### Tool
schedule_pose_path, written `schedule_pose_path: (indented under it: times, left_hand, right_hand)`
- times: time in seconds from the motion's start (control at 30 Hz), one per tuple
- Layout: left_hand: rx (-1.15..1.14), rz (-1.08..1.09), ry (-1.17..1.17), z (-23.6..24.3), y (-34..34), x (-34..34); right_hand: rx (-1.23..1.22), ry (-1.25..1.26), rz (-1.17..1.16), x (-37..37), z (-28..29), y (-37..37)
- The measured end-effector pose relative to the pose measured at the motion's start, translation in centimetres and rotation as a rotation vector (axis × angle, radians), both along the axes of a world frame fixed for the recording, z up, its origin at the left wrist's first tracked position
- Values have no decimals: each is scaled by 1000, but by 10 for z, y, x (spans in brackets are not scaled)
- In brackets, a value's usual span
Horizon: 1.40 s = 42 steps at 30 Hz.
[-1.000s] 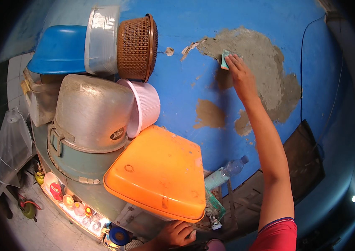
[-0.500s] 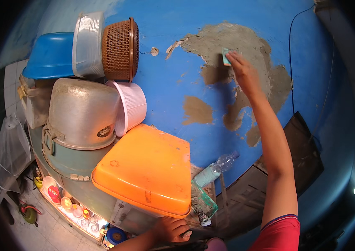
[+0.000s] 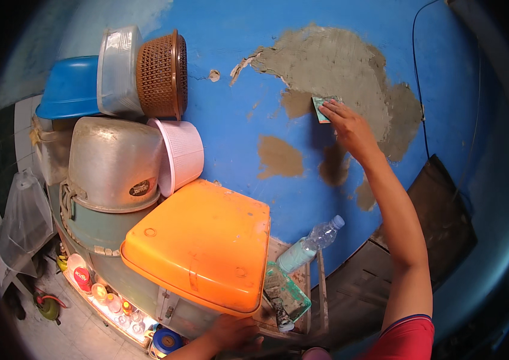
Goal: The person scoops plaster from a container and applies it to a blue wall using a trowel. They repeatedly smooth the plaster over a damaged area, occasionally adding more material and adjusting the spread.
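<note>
My right hand (image 3: 350, 129) presses a flat teal card-like piece (image 3: 321, 111) with an orange edge against the wall, fingers laid over its back. Around it spreads a large patch of grey plaster (image 3: 332, 63) on the blue wall (image 3: 224, 144), smoother in the middle and rough at the rim. Low at the front, my left hand (image 3: 233, 332) is by the front rim of the orange plastic tub (image 3: 200, 240). Its fingers are curled and in shadow; what they hold, if anything, is hidden.
Left stand a large metal pot (image 3: 113, 159), a pink basket (image 3: 183, 150), a brown woven basket (image 3: 161, 75), a clear container (image 3: 119, 72) and a blue basin (image 3: 71, 87). A plastic bottle (image 3: 311, 243) and a plaster-smeared green tray (image 3: 290, 291) sit below the wall. A black cable (image 3: 416, 66) hangs right.
My right hand has slid the teal piece downward over the plaster, and the surface above looks smoother. My left hand has shifted slightly left, staying by the orange tub. The view has shifted a little.
</note>
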<state>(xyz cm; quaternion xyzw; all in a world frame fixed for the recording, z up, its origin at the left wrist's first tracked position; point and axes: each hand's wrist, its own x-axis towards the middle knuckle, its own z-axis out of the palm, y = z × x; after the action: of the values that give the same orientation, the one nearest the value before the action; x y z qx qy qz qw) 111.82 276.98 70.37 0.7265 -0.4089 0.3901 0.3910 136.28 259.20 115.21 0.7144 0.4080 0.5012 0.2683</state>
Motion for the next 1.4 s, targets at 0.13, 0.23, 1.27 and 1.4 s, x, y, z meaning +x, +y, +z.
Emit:
schedule_pose_path:
  times: [0.13, 0.23, 1.27, 1.4]
  left_hand:
    - [-74, -2, -86, 1, 0, 4]
    - [-204, 8, -130, -12, -12, 9]
    - [-104, -117, -72, -22, -4, 6]
    - [108, -29, 47, -21, -7, 8]
  right_hand:
    - [79, -115, 180, -15, 65, 17]
    - [151, -329, 221, 8, 130, 35]
    - [87, -40, -138, -30, 40, -46]
    - [16, -17, -183, -52, 42, -66]
